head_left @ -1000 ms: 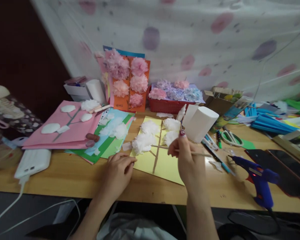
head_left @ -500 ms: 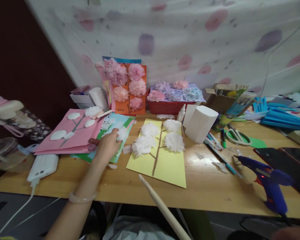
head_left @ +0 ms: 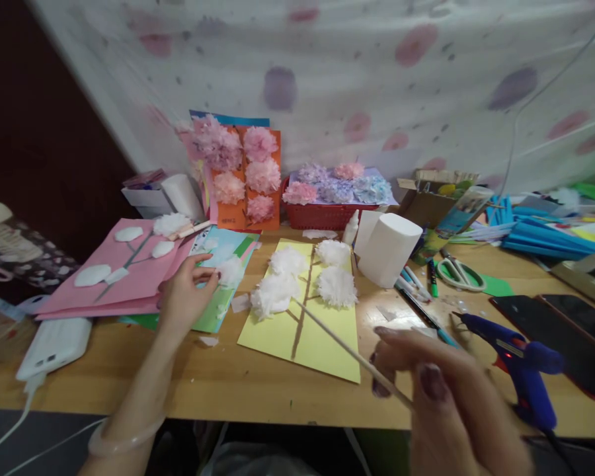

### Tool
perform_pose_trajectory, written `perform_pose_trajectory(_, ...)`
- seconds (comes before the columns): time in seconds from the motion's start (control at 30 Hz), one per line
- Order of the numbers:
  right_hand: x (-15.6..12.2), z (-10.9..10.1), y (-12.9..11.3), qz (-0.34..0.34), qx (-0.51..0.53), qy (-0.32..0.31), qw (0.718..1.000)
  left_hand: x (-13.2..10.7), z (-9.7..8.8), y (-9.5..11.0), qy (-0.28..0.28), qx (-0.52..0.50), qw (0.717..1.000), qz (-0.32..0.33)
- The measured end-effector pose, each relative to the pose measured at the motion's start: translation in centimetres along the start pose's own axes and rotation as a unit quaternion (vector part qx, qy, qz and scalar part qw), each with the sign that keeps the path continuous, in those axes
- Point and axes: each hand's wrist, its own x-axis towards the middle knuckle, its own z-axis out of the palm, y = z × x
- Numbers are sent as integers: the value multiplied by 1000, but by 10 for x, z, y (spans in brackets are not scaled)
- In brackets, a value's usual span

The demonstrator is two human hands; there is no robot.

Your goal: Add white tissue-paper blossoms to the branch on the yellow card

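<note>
My left hand [head_left: 182,299] rests on the stack of pink and green paper sheets [head_left: 129,277], its fingers curled toward a white tissue flower [head_left: 229,271] on the green sheet; whether it grips anything is unclear. My right hand [head_left: 446,390], blurred and close to the camera, pinches a thin wooden stick [head_left: 347,350] that points up-left over the yellow card [head_left: 322,334]. Three white tissue flowers [head_left: 334,285] sit on that card along a brown stem.
A blue glue gun [head_left: 520,360] lies at the right near a dark tablet [head_left: 565,330]. White foam cylinder [head_left: 389,250], scissors [head_left: 459,272], pens, a red basket [head_left: 327,213] of tissue flowers and an orange flower card [head_left: 245,175] stand behind. A white power bank [head_left: 54,344] lies left.
My right hand has come back into view at the lower right, holding the stick, now aimed over the yellow card. My left hand stays on the paper stack, shifted slightly left.
</note>
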Motion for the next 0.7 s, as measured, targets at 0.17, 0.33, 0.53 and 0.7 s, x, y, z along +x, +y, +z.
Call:
perform_pose_trajectory(0.17, -1, 22, 49, 186, 171, 3, 968, -54, 14, 23, -99, -342, 927, -116)
perform_pose_trajectory(0.33, -20, 22, 75, 296, 277, -19, 914, -90, 40, 30, -156, -440, 862, -196)
perform_pose_trajectory(0.53, -27, 7, 79, 309, 299, -45, 901, -93, 56, 24, -197, -458, 843, -205)
perform_pose_trajectory(0.7, -27, 5, 73, 290, 283, -47, 913, -96, 59, 29, -219, -437, 850, -195)
